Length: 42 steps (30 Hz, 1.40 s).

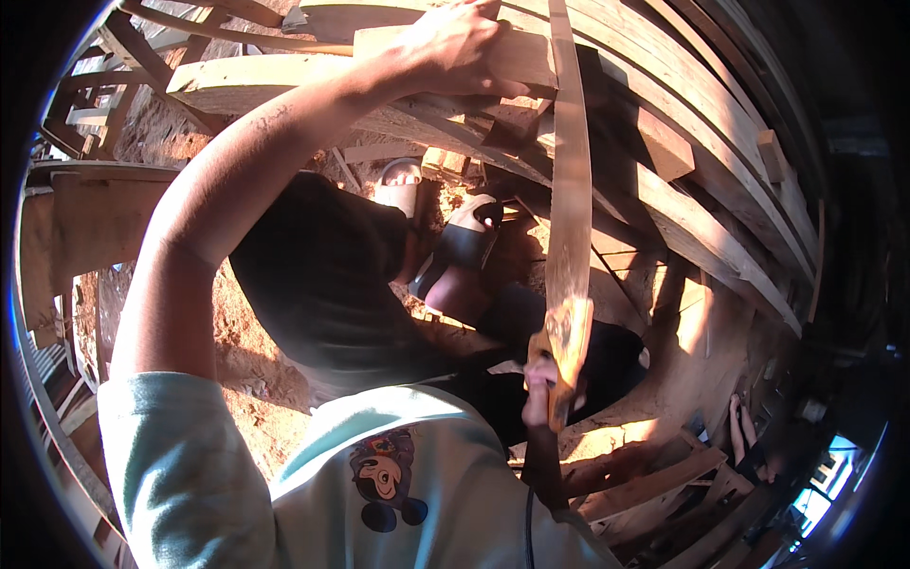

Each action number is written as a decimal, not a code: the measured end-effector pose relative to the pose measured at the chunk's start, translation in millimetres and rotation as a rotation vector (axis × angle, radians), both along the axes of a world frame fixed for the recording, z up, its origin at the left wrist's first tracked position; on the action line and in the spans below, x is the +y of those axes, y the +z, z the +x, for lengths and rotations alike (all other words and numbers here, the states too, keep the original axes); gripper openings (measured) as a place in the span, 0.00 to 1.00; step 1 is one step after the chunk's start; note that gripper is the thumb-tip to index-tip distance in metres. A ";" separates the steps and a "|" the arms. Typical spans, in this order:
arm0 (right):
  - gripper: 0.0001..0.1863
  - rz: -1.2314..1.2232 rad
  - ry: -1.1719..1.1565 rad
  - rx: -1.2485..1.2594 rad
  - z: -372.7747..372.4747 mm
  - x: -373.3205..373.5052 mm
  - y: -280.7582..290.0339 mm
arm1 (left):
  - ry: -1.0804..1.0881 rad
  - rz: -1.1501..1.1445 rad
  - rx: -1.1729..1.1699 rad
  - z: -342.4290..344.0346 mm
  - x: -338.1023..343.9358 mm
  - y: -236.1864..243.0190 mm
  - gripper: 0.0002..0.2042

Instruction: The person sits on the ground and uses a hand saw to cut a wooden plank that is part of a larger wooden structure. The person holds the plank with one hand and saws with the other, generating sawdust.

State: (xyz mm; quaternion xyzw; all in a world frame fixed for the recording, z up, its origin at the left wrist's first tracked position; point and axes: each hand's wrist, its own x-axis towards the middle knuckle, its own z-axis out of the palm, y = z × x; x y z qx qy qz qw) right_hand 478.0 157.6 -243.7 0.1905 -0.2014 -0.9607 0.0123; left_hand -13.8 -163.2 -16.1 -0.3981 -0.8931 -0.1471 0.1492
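Note:
My right hand is wrapped round the wooden handle of a handsaw, low in front of my body. The long blade points away from me and narrows toward the far edge of the view. At the far end, my left hand grips a short, thick wooden block from above, with its thumb along the near side. The blade lies right beside the block's right end; whether its teeth are in the wood I cannot tell. Beneath the block runs a long timber beam.
Several long planks stretch from the far middle to the right. Stacked timber pieces lie at the lower right, near another person's legs. My sandalled feet rest on sawdust-covered ground. A wooden frame stands at the left.

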 end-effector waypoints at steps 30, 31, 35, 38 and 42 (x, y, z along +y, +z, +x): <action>0.17 2.180 0.456 0.118 -71.5 -49.1 135.6 | 0.066 -0.005 -0.043 14.2 -23.1 0.2 0.33; 0.17 2.300 0.382 0.112 -83.1 -57.5 144.0 | 0.078 -0.009 -0.028 13.4 -27.5 -1.9 0.34; 0.07 2.452 -0.221 0.265 -224.2 -100.4 189.8 | -0.018 0.050 0.000 4.8 11.1 -9.9 0.37; 0.04 1.936 0.174 0.058 -182.5 -87.5 178.1 | -0.001 0.070 0.000 1.5 1.1 -14.3 0.40; 0.07 2.183 -0.049 0.171 -91.5 -77.5 169.3 | -0.010 0.098 0.011 -4.0 -5.3 -15.3 0.43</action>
